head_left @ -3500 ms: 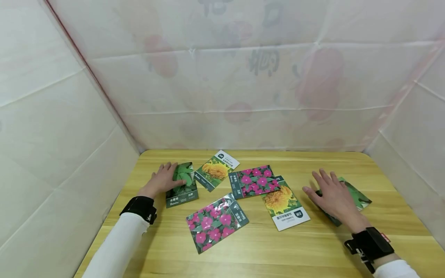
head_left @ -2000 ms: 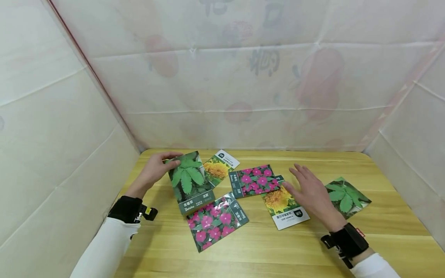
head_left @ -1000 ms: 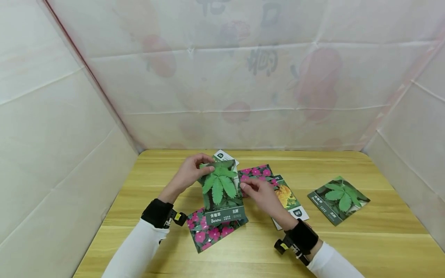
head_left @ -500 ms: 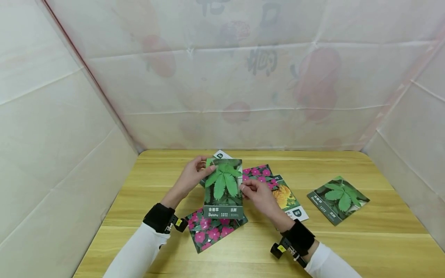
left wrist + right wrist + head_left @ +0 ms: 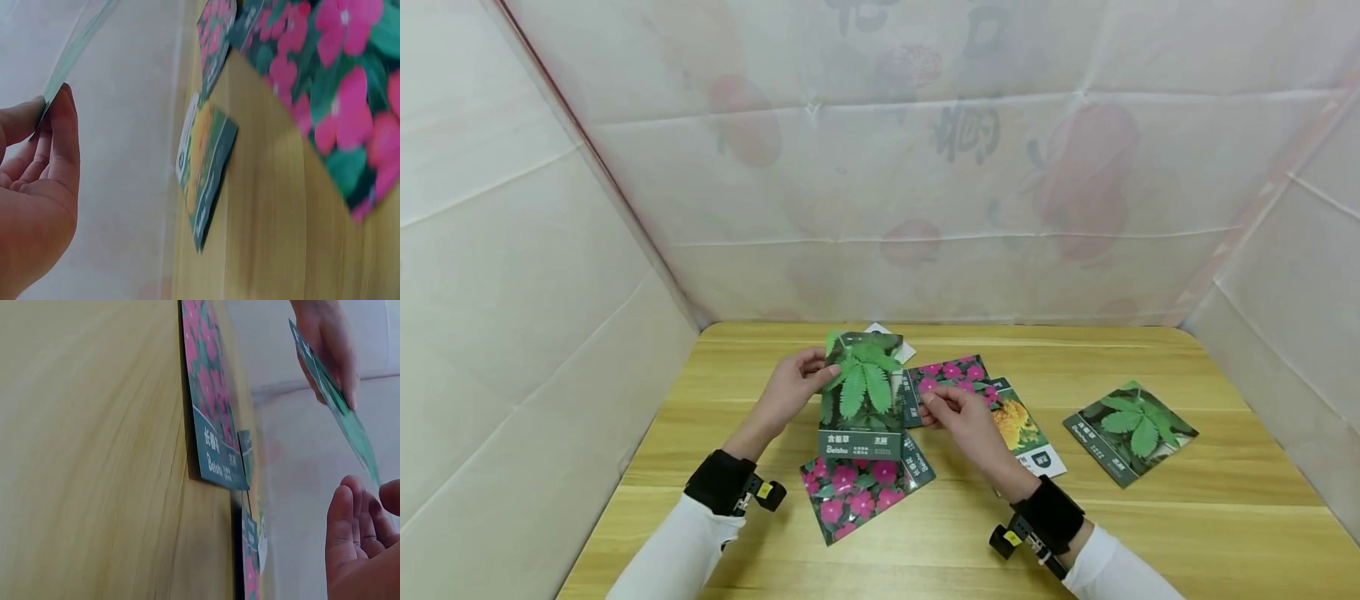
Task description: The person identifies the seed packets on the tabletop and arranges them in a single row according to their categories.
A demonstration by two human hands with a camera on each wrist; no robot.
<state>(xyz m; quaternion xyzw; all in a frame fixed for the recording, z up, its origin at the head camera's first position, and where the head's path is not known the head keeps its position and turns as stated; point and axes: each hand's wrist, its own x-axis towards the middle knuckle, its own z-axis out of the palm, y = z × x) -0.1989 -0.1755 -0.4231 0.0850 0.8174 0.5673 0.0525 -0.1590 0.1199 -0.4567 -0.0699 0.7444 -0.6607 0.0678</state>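
A seed packet with a green leaf picture (image 5: 862,387) is held up, face toward me, its left edge pinched between thumb and fingers of my left hand (image 5: 786,392). In the left wrist view it shows nearly edge-on. My right hand (image 5: 966,425), fingers loosely bent and thumb apart from them, is to the right of that packet, over a pink-flower seed packet (image 5: 951,369). Below the held packet lies another pink-flower packet (image 5: 853,502), partly covered by it in the head view. Behind it, a yellow-flower packet (image 5: 203,156) is mostly hidden from the head camera.
A second yellow-flower packet (image 5: 1017,425) lies partly under the upper pink one. Farther right a matching green-leaf packet (image 5: 1131,433) lies alone on the wooden table (image 5: 1225,542). White cloth walls (image 5: 880,275) stand at the back and both sides.
My left hand picked the leaf packet off the table and turned it around, then shifted it slightly left. My right hand left the right-hand packet, reached the held one's edge, and is now apart from it.
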